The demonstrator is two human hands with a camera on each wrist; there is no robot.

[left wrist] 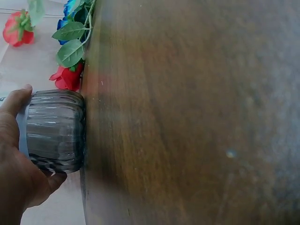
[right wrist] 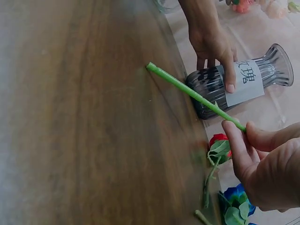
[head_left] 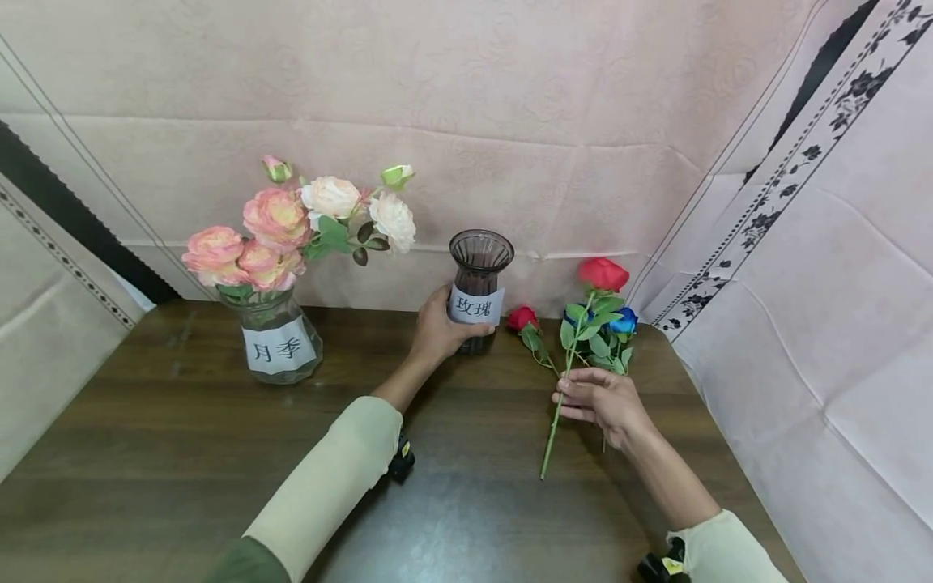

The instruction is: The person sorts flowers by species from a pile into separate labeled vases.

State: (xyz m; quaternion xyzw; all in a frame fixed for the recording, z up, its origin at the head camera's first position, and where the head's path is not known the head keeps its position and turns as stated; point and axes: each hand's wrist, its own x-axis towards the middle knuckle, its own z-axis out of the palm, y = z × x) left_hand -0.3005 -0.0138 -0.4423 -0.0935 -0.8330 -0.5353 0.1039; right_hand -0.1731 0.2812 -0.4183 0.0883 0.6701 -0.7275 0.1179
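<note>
My left hand [head_left: 436, 328] grips a dark, ribbed glass vase [head_left: 481, 253] with a white paper label, its thumb across the front of the label. The vase stands upright near the table's back edge, and no stems show in its mouth. To the right, my right hand [head_left: 605, 401] pinches the green stem of a red rose [head_left: 603, 274] between thumb and fingers, bloom up and cut end [right wrist: 151, 67] down toward the table. Behind that hand lie another red rose [head_left: 521, 317] and blue roses [head_left: 624, 321] with green leaves.
At the left a clear glass vase [head_left: 283, 380] with a white label holds several pink and cream flowers [head_left: 277, 219]. The brown wooden table [head_left: 182, 461] runs back to a pale patterned cloth [head_left: 466, 73]. More cloth hangs on both sides.
</note>
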